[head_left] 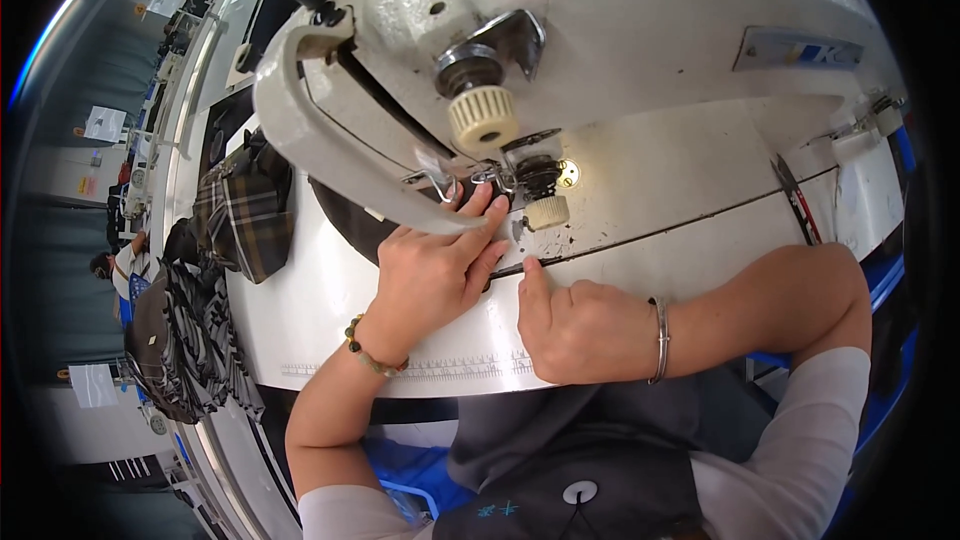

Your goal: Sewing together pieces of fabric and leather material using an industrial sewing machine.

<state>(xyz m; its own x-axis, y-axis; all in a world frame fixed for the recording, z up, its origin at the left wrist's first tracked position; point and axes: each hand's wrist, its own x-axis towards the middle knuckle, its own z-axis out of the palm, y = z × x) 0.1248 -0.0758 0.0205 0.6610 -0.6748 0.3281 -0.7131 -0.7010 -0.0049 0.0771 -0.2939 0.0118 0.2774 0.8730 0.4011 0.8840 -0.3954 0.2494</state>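
Note:
My left hand (425, 275) lies over a dark piece of fabric (345, 215) on the bed of a white sewing machine (640, 30). Its fingers are stretched out, the tips right beside the presser foot (485, 180). Part of the fabric is hidden under this hand and behind the machine's curved white arm. Just right of it, my right hand (585, 330) rests on the white table (310, 325). Its index finger reaches toward the seam in the machine bed, and the other fingers curl in. Whether they hold anything is hidden.
Red-and-black thread snips (797, 202) lie on the right of the bed. Plaid fabric (243, 205) is heaped at the table's left. A bundle of striped dark cloth (185, 340) hangs beyond. A ruler strip (450, 370) runs along the near edge. Another person (125, 265) sits far left.

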